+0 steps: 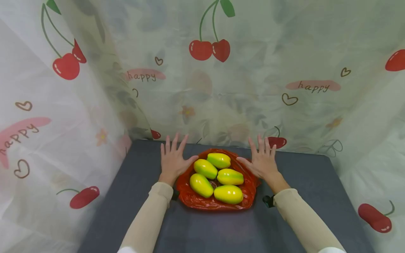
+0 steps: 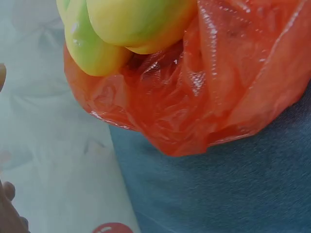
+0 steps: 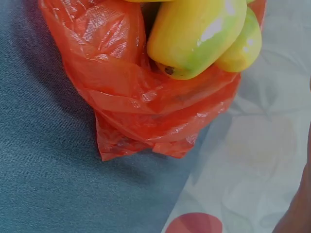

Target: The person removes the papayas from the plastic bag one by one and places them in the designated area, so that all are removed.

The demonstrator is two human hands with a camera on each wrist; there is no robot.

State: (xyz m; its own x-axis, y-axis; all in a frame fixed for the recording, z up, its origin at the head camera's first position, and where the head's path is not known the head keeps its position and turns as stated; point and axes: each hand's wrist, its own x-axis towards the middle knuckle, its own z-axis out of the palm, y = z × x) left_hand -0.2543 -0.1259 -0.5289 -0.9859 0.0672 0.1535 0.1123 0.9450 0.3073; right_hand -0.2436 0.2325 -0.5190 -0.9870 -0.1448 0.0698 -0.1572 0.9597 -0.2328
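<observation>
Several shiny yellow-green fruits, mango-like in look (image 1: 229,194), lie grouped on a red plastic bag (image 1: 205,203) in the head view. To the left of the bag, my left hand (image 1: 172,163) has its fingers spread and straight, its thumb reaching to the bag's edge. My right hand (image 1: 263,163) mirrors it on the right, fingers fanned out, thumb over the bag's far right side. Neither hand holds anything. Crumpled folds of the bag show close up in both wrist views, with a fruit (image 3: 197,36) bearing a dark stem spot in the right wrist view.
A dark grey table (image 1: 202,232) carries the bag. Printed cloth (image 1: 246,98) with cherries, hearts and "happy" lettering rises behind and along both sides of the table. Dark wrist camera mounts (image 1: 268,201) sit at the cuffs of the beige sleeves (image 1: 145,216).
</observation>
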